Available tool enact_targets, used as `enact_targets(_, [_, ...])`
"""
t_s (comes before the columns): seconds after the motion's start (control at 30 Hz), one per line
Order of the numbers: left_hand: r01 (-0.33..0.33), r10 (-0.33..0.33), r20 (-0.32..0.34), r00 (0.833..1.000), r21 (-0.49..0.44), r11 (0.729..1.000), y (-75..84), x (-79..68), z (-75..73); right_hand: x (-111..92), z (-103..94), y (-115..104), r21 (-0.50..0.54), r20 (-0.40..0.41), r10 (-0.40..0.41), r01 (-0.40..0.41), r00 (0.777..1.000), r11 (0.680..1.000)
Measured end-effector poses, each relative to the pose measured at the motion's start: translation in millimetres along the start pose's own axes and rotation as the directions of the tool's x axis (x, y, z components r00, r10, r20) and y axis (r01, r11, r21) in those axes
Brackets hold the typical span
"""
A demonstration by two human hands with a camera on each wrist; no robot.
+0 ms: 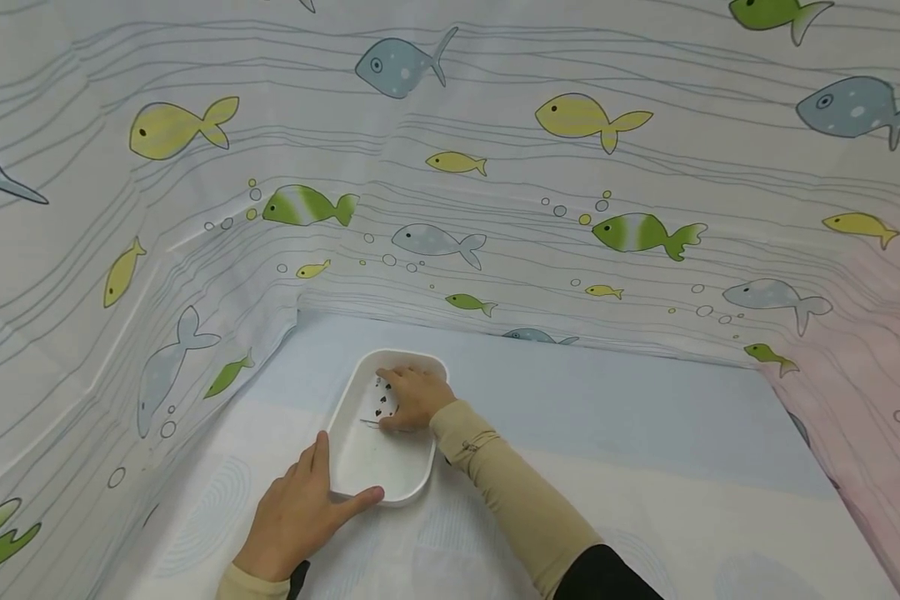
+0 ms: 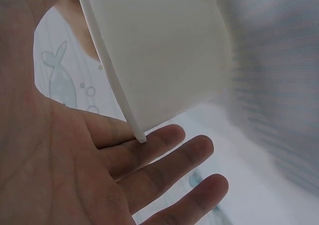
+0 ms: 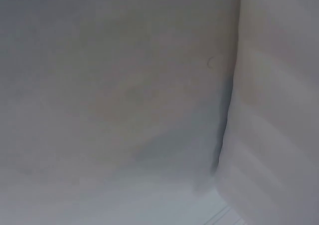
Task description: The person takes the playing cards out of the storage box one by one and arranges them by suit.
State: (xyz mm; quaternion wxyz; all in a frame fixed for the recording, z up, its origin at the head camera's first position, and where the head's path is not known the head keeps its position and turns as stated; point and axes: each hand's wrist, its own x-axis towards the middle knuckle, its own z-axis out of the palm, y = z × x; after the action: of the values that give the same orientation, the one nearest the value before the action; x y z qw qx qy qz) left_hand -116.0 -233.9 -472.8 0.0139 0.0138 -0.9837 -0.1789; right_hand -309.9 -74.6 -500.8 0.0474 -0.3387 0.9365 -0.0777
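A white tray (image 1: 387,471) with raised walls lies on the pale surface. Inside its far half is a playing card (image 1: 380,410) with black spade marks, partly covered by my right hand (image 1: 416,398). That hand grips the card between thumb and fingers; a thin edge, perhaps of another card, juts out beside the thumb. At the tray's near left corner, my left hand (image 1: 296,508) rests with thumb and fingers spread. In the left wrist view, its straight fingers (image 2: 164,177) touch the tray's rim (image 2: 117,90). The right wrist view shows only blurred pale surfaces, no hand.
A pale cloth with faint circle patterns (image 1: 210,512) covers the surface beneath the tray. White sheeting printed with fish (image 1: 435,242) rises at the back and left. A pinkish part of the sheeting (image 1: 885,367) stands at the right.
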Motion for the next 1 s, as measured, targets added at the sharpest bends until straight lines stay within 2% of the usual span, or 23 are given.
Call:
enact_targets(0.33, [-0.004, 0.004, 0.015, 1.0, -0.001, 1.0, 1.9, -0.4, -2.0, -2.0, -1.7, 4.7, 0.071, -0.063, -0.057, 0.061, 0.996, 0.996])
enact_targets(0.5, [-0.009, 0.009, -0.004, 1.0, -0.002, 1.0, 0.3, -0.6, -0.1, -5.1, -2.6, 6.0, 0.089, -0.102, -0.105, 0.114, 0.989, 0.989])
enact_targets(0.83, [-0.019, 0.019, 0.001, 1.0, 0.001, 1.0, -1.3, 0.4, -0.1, -20.9, -10.1, 10.2, 0.175, -0.15, -0.149, 0.175, 0.977, 0.969])
enact_targets(1.0, [-0.027, 0.027, 0.014, 1.0, 0.005, 1.0, 0.8, 0.2, -1.5, -29.6, -14.1, 13.8, 0.151, -0.208, -0.181, 0.215, 0.961, 0.965])
